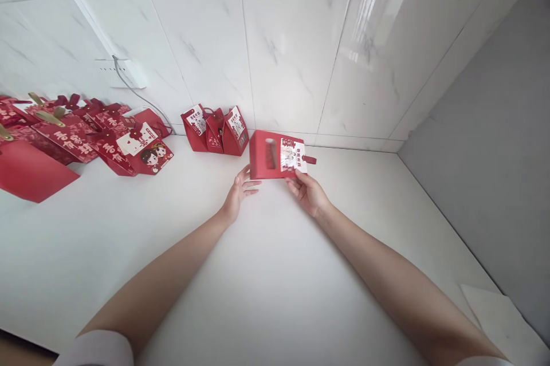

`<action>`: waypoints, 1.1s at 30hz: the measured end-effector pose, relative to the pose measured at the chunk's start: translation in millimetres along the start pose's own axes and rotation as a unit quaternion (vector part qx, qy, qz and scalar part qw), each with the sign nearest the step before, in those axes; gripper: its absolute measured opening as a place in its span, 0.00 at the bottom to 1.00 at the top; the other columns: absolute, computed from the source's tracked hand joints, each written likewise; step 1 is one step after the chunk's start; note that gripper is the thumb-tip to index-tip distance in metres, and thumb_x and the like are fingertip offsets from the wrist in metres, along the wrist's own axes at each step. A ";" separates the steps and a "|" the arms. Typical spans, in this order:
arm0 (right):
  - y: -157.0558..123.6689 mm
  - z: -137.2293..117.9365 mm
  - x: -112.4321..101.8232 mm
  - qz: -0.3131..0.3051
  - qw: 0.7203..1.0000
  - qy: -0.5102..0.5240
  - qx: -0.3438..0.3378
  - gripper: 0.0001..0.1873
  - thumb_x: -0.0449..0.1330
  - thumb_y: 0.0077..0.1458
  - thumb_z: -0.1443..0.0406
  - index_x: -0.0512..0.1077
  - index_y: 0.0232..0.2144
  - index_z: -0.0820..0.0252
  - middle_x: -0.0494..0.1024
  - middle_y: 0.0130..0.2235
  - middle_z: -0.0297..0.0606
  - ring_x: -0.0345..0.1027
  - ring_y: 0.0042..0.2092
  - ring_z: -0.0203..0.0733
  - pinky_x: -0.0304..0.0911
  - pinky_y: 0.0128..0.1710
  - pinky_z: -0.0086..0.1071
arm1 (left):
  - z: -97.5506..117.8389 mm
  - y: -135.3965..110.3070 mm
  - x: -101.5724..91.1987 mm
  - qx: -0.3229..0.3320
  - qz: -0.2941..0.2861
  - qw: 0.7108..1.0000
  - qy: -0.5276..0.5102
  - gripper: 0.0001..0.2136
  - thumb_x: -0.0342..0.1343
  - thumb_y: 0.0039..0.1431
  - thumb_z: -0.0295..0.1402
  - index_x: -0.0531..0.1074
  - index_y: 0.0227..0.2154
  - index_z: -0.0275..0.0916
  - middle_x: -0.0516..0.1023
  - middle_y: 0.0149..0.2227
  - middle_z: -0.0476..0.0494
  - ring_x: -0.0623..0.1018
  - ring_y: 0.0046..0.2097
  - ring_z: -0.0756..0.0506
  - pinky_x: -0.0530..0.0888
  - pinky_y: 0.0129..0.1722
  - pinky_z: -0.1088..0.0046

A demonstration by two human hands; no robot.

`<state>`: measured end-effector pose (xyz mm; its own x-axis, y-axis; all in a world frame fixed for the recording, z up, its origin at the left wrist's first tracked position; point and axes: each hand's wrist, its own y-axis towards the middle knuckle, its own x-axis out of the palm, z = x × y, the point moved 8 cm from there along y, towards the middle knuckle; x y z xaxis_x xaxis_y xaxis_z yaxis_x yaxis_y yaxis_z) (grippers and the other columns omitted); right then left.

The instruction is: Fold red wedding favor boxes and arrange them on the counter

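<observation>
A red gift box (pixel 263 154) with an oval window, a white printed label and a dark red ribbon loop lies tilted on its side, its loop pointing right. My right hand (pixel 310 191) grips its lower right edge, thumb on the label and fingers curled beneath. At the box's lower left corner is my left hand (pixel 239 194), fingers spread apart; one fingertip reaches the corner, and whether it presses there I cannot tell. Just left of the held box, a small row of red gift boxes (pixel 215 131) stands upright against the wall.
Several larger red gift boxes (pixel 71 140) with ribbon loops crowd the left of the white tabletop (pixel 275 274). A socket (pixel 122 73) with a grey cable sits on the tiled wall (pixel 296 45) behind. A grey panel (pixel 485 125) bounds the right side.
</observation>
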<state>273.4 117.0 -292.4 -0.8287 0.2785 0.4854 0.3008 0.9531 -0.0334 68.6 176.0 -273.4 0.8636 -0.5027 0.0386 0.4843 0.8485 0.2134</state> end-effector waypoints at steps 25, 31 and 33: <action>-16.3 9.0 26.9 -0.244 0.955 -0.116 0.123 0.30 0.74 0.41 0.64 0.73 0.49 0.54 0.78 0.49 0.40 0.73 0.46 0.44 0.72 0.44 0.36 | 52.5 -16.5 11.2 0.215 0.100 0.968 0.082 0.27 0.51 0.65 0.43 0.52 0.64 0.46 0.64 0.61 0.35 0.70 0.59 0.40 0.73 0.54 0.63; -16.9 8.6 26.8 -0.256 0.956 -0.100 0.100 0.28 0.74 0.41 0.65 0.74 0.47 0.55 0.79 0.47 0.40 0.72 0.48 0.46 0.71 0.45 0.38 | 58.6 -25.4 9.7 0.256 0.098 0.956 0.105 0.27 0.53 0.64 0.44 0.54 0.64 0.48 0.63 0.62 0.34 0.65 0.64 0.36 0.68 0.59 0.53; -17.7 4.8 27.8 -0.275 0.954 -0.088 0.077 0.28 0.74 0.41 0.66 0.74 0.47 0.56 0.78 0.48 0.40 0.72 0.49 0.47 0.71 0.47 0.39 | 68.5 -34.0 14.8 0.331 0.088 0.927 0.154 0.28 0.58 0.59 0.44 0.59 0.61 0.48 0.59 0.64 0.36 0.57 0.67 0.33 0.60 0.64 0.49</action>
<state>242.8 108.4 -282.5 -0.9116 -0.2664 0.3130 -0.2643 0.9631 0.0499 55.4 128.4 -213.3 0.9694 -0.2086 -0.1293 0.2283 0.5732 0.7870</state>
